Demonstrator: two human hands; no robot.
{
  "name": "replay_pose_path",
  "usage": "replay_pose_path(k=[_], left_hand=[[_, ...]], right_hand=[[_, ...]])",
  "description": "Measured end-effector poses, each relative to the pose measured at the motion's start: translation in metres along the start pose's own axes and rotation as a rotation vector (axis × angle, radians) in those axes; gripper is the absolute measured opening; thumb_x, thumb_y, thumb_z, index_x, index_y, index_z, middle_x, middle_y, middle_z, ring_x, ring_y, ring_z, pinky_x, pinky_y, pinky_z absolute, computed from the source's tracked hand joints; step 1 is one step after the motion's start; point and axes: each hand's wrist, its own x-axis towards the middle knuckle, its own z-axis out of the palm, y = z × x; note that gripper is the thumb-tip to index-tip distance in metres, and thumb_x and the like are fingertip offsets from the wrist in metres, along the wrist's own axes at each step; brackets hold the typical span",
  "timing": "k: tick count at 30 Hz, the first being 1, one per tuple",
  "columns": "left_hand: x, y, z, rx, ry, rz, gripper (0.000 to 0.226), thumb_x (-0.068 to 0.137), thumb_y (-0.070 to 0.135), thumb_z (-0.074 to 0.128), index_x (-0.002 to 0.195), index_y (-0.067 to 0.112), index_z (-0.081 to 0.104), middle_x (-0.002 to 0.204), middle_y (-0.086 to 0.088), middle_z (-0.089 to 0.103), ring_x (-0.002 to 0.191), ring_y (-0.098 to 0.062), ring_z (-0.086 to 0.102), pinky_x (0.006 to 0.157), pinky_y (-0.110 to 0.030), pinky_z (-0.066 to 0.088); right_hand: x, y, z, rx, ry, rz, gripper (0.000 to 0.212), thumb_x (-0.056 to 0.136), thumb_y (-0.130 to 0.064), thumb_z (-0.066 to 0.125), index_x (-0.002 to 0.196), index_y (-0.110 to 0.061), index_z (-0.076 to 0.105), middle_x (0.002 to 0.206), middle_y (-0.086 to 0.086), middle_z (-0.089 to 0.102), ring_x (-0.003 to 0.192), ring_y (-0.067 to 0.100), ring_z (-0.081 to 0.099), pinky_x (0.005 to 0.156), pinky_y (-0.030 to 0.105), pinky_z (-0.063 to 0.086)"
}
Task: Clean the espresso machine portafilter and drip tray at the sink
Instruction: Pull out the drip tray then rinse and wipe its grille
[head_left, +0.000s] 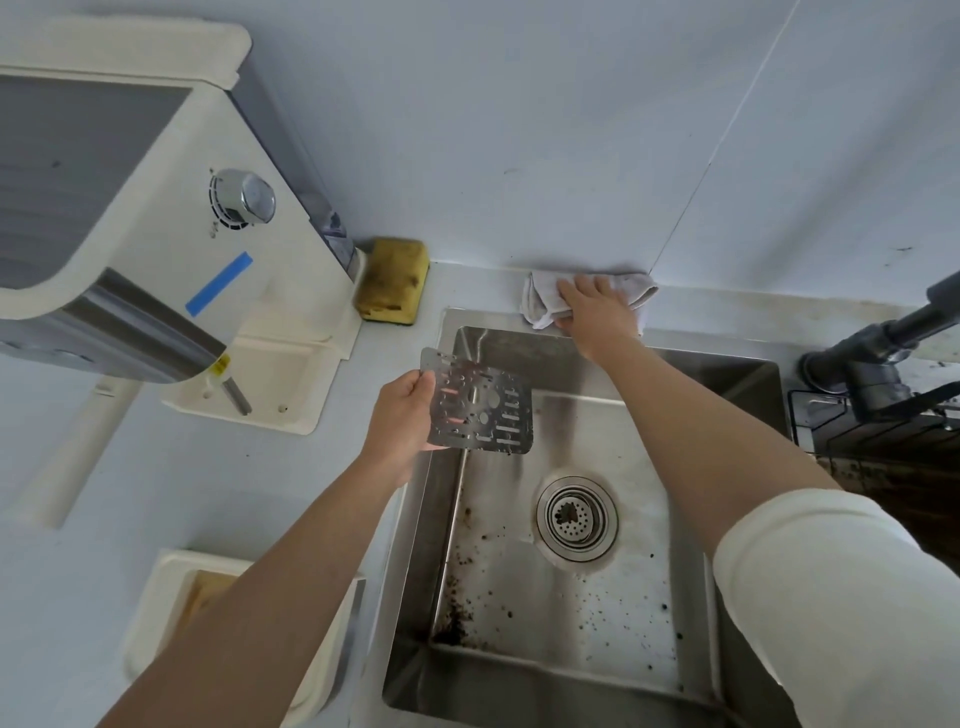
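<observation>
Steel grate (483, 405), tilted with its long axis crosswise, is pinched by the left hand (402, 421) fingers; the cloth (636, 288) is grasped by the right hand (597, 312).

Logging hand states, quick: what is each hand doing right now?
Left hand: grips the metal drip tray grate.
Right hand: on the grey cloth; gripping or pressing cannot be told.
</observation>
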Motion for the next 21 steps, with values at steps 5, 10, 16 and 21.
replay_pose_path(k=[5, 10, 16, 21], left_hand=[[0.006, -0.001, 0.001, -0.009, 0.023, -0.006, 0.034, 0.1, 0.022, 0.034, 0.076, 0.023, 0.058, 0.073, 0.003, 0.065, 0.047, -0.003, 0.064, 0.04, -0.017, 0.048], [0.01, -0.002, 0.002, -0.007, 0.017, -0.005, 0.033, 0.1, 0.022, 0.033, 0.078, 0.023, 0.058, 0.074, 0.002, 0.065, 0.047, -0.003, 0.064, 0.04, -0.018, 0.049], [0.012, -0.001, 0.002, -0.012, 0.015, 0.017, 0.033, 0.101, 0.021, 0.033, 0.08, 0.021, 0.058, 0.074, 0.002, 0.066, 0.049, -0.006, 0.065, 0.042, -0.02, 0.05], [0.011, 0.005, 0.007, -0.03, 0.056, 0.038, 0.033, 0.101, 0.023, 0.03, 0.081, 0.021, 0.056, 0.075, 0.002, 0.065, 0.054, -0.007, 0.066, 0.045, -0.021, 0.051]], right_hand=[[0.004, 0.005, 0.001, -0.021, 0.001, -0.025, 0.045, 0.092, -0.014, 0.047, 0.135, -0.016, 0.035, 0.144, 0.005, 0.034, 0.133, 0.028, 0.025, 0.11, 0.037, 0.021], [0.007, -0.002, 0.0, 0.054, 0.078, 0.085, 0.037, 0.088, -0.001, 0.047, 0.124, -0.01, 0.046, 0.133, 0.008, 0.048, 0.129, 0.027, 0.033, 0.101, 0.035, 0.03], [0.004, -0.011, -0.025, 0.405, 0.042, 0.245, 0.015, 0.096, -0.01, 0.035, 0.107, -0.005, 0.046, 0.088, 0.016, 0.054, 0.091, 0.032, 0.053, 0.081, 0.036, 0.035], [-0.033, -0.026, -0.048, 0.973, 0.117, 0.215, 0.025, 0.096, -0.019, 0.039, 0.072, -0.017, 0.041, 0.056, -0.005, 0.035, 0.052, 0.012, 0.036, 0.044, 0.013, 0.027]])
